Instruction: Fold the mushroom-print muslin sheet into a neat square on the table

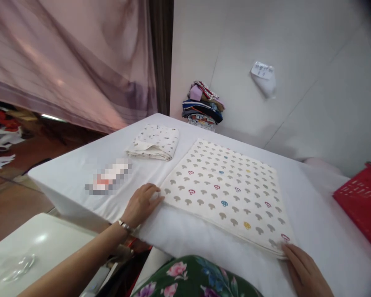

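A cream cloth with a mushroom print (225,194) lies folded flat in a square on the white table (80,173). My left hand (141,203) rests at the cloth's near left corner, fingers curled and pinching its edge. At the near right corner my right hand (306,272) has its fingertips on the cloth's edge. Whether they grip it I cannot tell. A bracelet sits on my left wrist.
A smaller folded cream cloth (154,142) lies farther back on the table. A stack of colourful folded fabrics (203,106) stands by the wall. A red basket (363,198) sits at the right edge. A pink curtain (71,62) hangs at the left.
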Motion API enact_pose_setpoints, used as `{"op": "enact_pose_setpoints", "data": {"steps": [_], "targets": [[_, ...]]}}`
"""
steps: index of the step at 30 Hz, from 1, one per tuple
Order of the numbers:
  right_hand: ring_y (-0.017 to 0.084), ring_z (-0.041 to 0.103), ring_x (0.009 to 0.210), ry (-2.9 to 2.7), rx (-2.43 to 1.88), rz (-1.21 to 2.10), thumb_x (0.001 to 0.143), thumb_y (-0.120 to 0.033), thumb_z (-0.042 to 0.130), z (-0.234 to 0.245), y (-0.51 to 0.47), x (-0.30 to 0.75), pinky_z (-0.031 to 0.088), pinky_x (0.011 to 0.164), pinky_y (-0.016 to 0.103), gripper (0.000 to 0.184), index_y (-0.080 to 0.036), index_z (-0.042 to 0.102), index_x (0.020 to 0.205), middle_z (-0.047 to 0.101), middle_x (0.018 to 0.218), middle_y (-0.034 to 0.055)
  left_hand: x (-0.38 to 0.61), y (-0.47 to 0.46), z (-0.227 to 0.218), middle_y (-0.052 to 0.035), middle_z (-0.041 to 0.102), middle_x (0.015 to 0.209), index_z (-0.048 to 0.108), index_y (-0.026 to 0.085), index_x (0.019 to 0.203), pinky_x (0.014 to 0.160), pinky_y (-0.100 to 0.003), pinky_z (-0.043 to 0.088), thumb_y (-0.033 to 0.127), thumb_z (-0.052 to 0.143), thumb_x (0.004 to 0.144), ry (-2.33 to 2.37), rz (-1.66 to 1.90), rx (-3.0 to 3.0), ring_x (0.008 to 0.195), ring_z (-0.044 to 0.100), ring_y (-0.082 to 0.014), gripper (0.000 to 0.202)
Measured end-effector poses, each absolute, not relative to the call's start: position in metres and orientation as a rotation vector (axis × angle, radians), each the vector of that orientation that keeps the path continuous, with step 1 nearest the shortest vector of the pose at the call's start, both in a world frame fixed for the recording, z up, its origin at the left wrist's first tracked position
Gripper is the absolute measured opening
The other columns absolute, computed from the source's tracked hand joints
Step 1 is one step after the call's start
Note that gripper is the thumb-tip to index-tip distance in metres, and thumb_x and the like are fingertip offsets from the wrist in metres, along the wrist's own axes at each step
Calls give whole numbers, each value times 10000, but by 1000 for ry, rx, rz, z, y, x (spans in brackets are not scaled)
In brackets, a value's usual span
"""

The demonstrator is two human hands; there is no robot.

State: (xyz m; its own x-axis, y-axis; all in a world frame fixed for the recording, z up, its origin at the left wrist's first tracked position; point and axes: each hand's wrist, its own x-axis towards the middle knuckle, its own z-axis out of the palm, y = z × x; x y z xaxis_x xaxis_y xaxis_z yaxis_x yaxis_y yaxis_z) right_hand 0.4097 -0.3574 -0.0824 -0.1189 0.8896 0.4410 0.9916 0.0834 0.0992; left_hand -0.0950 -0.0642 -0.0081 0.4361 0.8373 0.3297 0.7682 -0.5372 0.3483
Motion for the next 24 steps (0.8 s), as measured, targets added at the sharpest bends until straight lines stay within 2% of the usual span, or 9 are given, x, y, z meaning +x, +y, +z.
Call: {"op": "enact_pose_setpoints", "data": {"steps": [4,8,14,18,24], "targets": [[255,571,1032,-2113,-1861,-610,874,-305,445,-88,-355,415,462,884,381,363,-177,554,1195,599,1154,112,-104,-60,-10,-50,579,1213,595,252,1091,945,-336,431,177,457,821,911,572,2854,1125,518,-184,313],[239,603,981,-2187,-1817,-657,841,-241,478,-79,-345,416,454,880,373,336,-202,589,1156,644,1088,83,-105,-45,-6,-30,597,1207,572,254,1151,952,-313,425,36,403,756,830,440,2960,1140,515,-158,482],[219,604,1006,-2245,-1843,-700,799,-105,422,-57,-329,402,418,903,385,390,-201,587,1139,656,1071,84,-96,-31,-5,-42,645,1114,595,226,1112,903,-331,435,82,374,814,772,414,3117,1058,563,-177,398],[200,606,970,-2204,-1893,-645,816,-71,398,-43,-326,391,413,906,401,343,-183,592,1076,663,1017,95,-97,-27,-5,-28,669,1062,582,220,1105,880,-335,445,70,374,769,737,539,3136,974,604,-171,423],[182,591,912,-2060,-1945,-576,829,-63,411,-23,-341,374,396,946,436,288,-174,582,1032,645,970,90,-117,-17,-9,7,690,962,546,307,1104,823,-359,489,182,426,763,648,803,3066,868,631,-185,382]]}}
